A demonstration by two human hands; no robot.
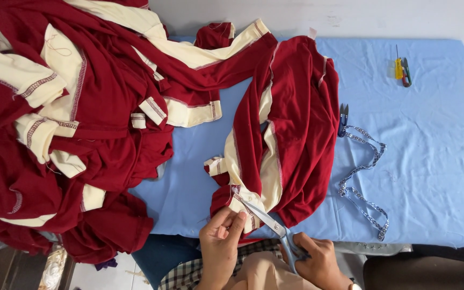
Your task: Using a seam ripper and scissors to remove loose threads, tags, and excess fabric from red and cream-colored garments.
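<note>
Centrally, a dark red garment (pixel 291 123) with cream panels lies spread on a table covered in a light blue cloth (pixel 436 161), its lower hem hanging toward the near edge at about 6 o'clock. The left hand (pixel 220 241) pinches that hem at the 7 o'clock corner of the garment, thumb and fingers closed tight on a cream strip. The right hand (pixel 318 260), just to the 3 o'clock side of the left, has its fingers closed through the handles of a pair of grey scissors (pixel 267 223). The blades point up toward 10 o'clock, look nearly closed, and their tips touch the cream strip right beside the left hand's fingertips.

At 9 o'clock from the garment, a big pile of similar red and cream clothes (pixel 65 123) fills the left end of the table and spills over its edge. At 3 o'clock, a strip of patterned blue and white ribbon (pixel 363 177) trails along the cloth, with small blue snips (pixel 343 119) at its upper end. Farther off, at 1 o'clock, a small yellow and green tool (pixel 402 71) rests near the table's far side.
</note>
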